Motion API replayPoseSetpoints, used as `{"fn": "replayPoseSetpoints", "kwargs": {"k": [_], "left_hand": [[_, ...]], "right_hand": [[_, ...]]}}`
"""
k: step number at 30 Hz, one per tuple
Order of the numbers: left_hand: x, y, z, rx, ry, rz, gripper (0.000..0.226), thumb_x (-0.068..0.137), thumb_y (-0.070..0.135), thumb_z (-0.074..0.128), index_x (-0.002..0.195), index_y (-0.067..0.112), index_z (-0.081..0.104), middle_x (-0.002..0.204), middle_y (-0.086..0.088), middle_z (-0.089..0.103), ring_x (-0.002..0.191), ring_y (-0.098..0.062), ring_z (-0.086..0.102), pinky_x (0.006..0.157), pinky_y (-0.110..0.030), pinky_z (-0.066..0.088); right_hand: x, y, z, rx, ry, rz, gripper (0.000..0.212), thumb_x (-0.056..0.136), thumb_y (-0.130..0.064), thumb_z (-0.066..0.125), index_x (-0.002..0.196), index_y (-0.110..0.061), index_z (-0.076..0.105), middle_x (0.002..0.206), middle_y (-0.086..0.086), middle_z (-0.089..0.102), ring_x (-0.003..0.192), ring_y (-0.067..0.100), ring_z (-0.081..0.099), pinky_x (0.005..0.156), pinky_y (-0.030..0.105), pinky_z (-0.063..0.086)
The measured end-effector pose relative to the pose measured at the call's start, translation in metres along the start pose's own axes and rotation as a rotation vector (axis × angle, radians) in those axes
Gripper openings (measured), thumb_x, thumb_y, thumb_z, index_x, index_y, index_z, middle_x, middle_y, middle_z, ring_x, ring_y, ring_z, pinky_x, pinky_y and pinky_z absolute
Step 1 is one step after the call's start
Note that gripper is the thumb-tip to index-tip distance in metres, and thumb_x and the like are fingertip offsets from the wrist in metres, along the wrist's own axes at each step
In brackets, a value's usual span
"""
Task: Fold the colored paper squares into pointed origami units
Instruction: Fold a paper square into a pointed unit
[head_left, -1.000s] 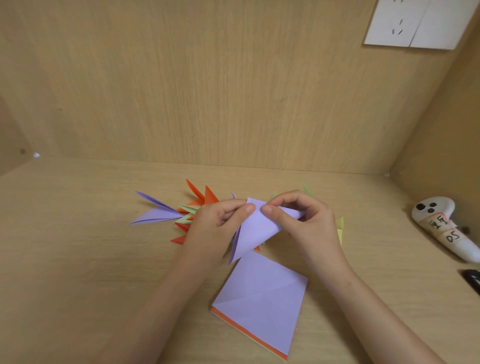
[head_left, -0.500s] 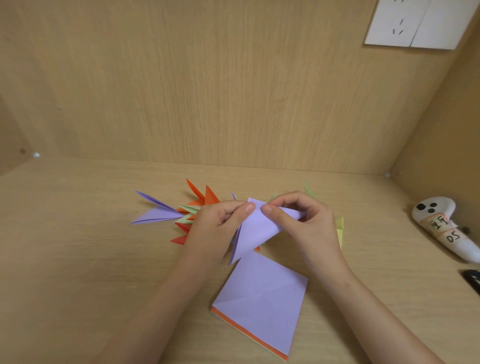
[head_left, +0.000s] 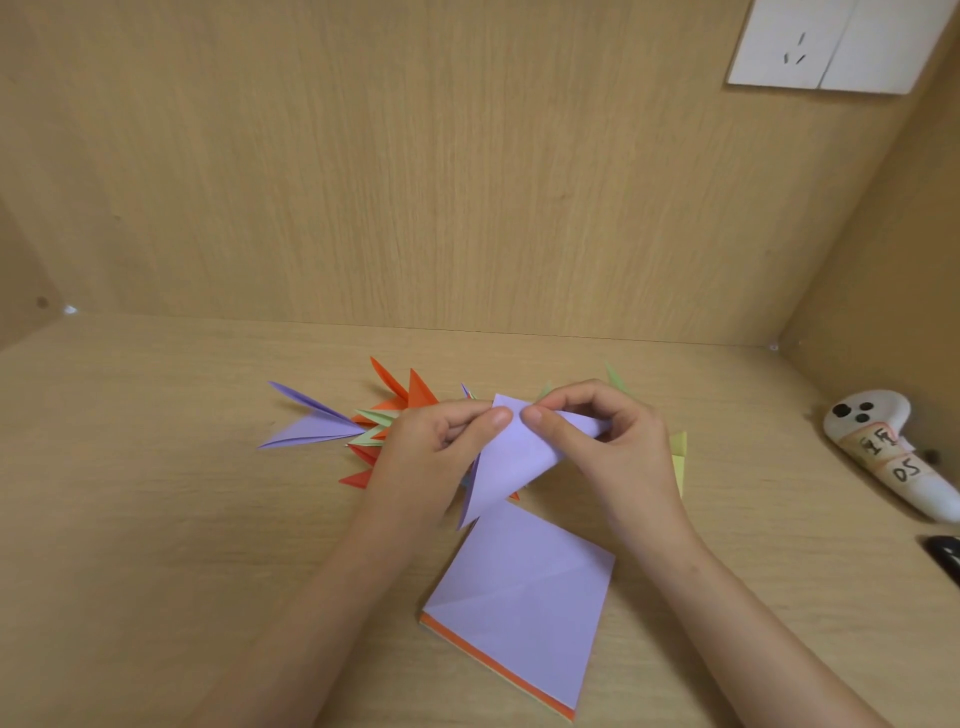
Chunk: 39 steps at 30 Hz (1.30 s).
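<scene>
I hold a lilac paper sheet (head_left: 506, 462) above the desk, bent over into a cone-like triangle with its point hanging down. My left hand (head_left: 434, 452) pinches its upper left edge between thumb and fingers. My right hand (head_left: 610, 441) pinches the upper right part, thumb tip close to the left thumb. Below them a stack of paper squares (head_left: 524, 597) lies on the desk, lilac on top with a diagonal crease and orange edges showing. Behind my hands lies a pile of finished pointed units, lilac (head_left: 311, 423), orange (head_left: 410, 392) and pale green (head_left: 679, 457), partly hidden.
The wooden desk (head_left: 156, 519) is closed in by a back wall and a right side wall. A white controller (head_left: 883, 447) with a handwritten label lies at the right wall, a dark object (head_left: 945, 556) just in front of it. A white socket plate (head_left: 831, 47) sits on the back wall.
</scene>
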<state>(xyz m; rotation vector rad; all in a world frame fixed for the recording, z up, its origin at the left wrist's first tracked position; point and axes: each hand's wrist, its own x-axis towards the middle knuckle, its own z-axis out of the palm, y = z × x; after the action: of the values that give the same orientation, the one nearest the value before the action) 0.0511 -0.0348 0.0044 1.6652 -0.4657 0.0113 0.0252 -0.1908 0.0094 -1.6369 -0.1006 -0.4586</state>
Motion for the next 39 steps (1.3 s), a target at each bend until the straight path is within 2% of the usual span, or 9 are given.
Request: {"fn": "replayPoseSetpoints", "kwargs": {"k": [8,15,21,23,26,28,30,33,39], "left_hand": [[0.001,0.000,-0.001,0.036,0.006,0.031,0.040,0.087,0.033,0.054,0.088,-0.006,0.065,0.079,-0.031,0.058,0.069,-0.019,0.049,0.065,-0.035,0.037],[-0.002,0.004,0.001,0.016,-0.008,0.018,0.022,0.095,0.016,0.054,0.089,0.006,0.073,0.083,-0.025,0.065,0.069,-0.014,0.055,0.061,-0.025,0.041],[-0.001,0.002,0.002,-0.012,0.021,0.006,0.021,0.095,0.017,0.056,0.087,0.006,0.072,0.085,-0.025,0.067,0.073,-0.021,0.059,0.067,-0.034,0.043],[-0.001,0.002,0.003,-0.033,0.044,-0.003,0.025,0.092,0.022,0.058,0.086,0.001,0.070,0.080,-0.027,0.065,0.071,-0.019,0.054,0.066,-0.034,0.040],[-0.002,0.005,0.004,-0.071,0.082,-0.006,0.037,0.089,0.029,0.057,0.084,-0.007,0.064,0.069,-0.020,0.054,0.068,-0.018,0.045,0.064,-0.033,0.033],[-0.002,0.006,0.004,-0.112,0.129,-0.010,0.030,0.094,0.022,0.057,0.086,-0.005,0.066,0.075,-0.028,0.058,0.069,-0.020,0.048,0.065,-0.034,0.035],[-0.002,0.008,0.003,-0.180,0.172,-0.026,0.029,0.094,0.018,0.055,0.087,-0.008,0.064,0.076,-0.028,0.058,0.070,-0.021,0.048,0.066,-0.034,0.036],[-0.002,0.009,0.003,-0.262,0.202,-0.049,0.035,0.094,0.018,0.054,0.088,-0.016,0.056,0.078,-0.015,0.054,0.075,-0.022,0.046,0.071,-0.034,0.034],[-0.005,0.015,0.005,-0.277,0.216,-0.054,0.038,0.095,0.021,0.052,0.085,-0.015,0.056,0.077,-0.016,0.053,0.073,-0.021,0.046,0.068,-0.032,0.034]], "right_hand": [[0.000,-0.001,-0.001,-0.005,-0.002,-0.006,0.010,0.077,-0.007,0.076,0.073,-0.013,0.070,0.076,-0.006,0.070,0.077,0.008,0.063,0.071,0.019,0.047],[-0.001,-0.001,0.001,-0.001,0.015,-0.001,0.007,0.077,-0.006,0.076,0.075,-0.009,0.070,0.075,-0.004,0.070,0.077,0.007,0.063,0.071,0.017,0.047],[-0.001,0.000,0.001,-0.004,0.015,0.001,0.009,0.077,-0.007,0.076,0.074,-0.013,0.069,0.075,-0.005,0.070,0.077,0.007,0.063,0.071,0.019,0.046],[-0.002,-0.001,0.002,-0.010,0.022,0.000,0.010,0.077,-0.010,0.077,0.081,-0.016,0.070,0.079,-0.005,0.070,0.079,0.007,0.063,0.072,0.021,0.047],[-0.001,0.000,0.003,-0.023,0.088,0.019,0.034,0.073,-0.023,0.082,0.102,-0.024,0.064,0.093,-0.004,0.070,0.089,0.007,0.063,0.076,0.024,0.048],[0.001,0.000,0.001,0.020,0.111,0.088,0.044,0.067,-0.033,0.080,0.106,-0.024,0.063,0.095,-0.006,0.069,0.089,0.008,0.063,0.079,0.028,0.050],[0.002,0.000,0.000,0.065,0.024,0.180,0.044,0.063,-0.038,0.078,0.102,-0.022,0.066,0.092,-0.005,0.070,0.081,0.008,0.062,0.072,0.025,0.050],[0.001,0.000,0.002,0.143,-0.132,0.237,0.036,0.068,-0.029,0.081,0.098,-0.012,0.070,0.089,0.001,0.073,0.078,0.009,0.064,0.067,0.016,0.048],[0.004,0.003,-0.002,0.138,-0.123,0.252,0.033,0.071,-0.030,0.078,0.091,-0.005,0.072,0.087,0.001,0.073,0.083,0.010,0.065,0.077,0.025,0.053]]}}
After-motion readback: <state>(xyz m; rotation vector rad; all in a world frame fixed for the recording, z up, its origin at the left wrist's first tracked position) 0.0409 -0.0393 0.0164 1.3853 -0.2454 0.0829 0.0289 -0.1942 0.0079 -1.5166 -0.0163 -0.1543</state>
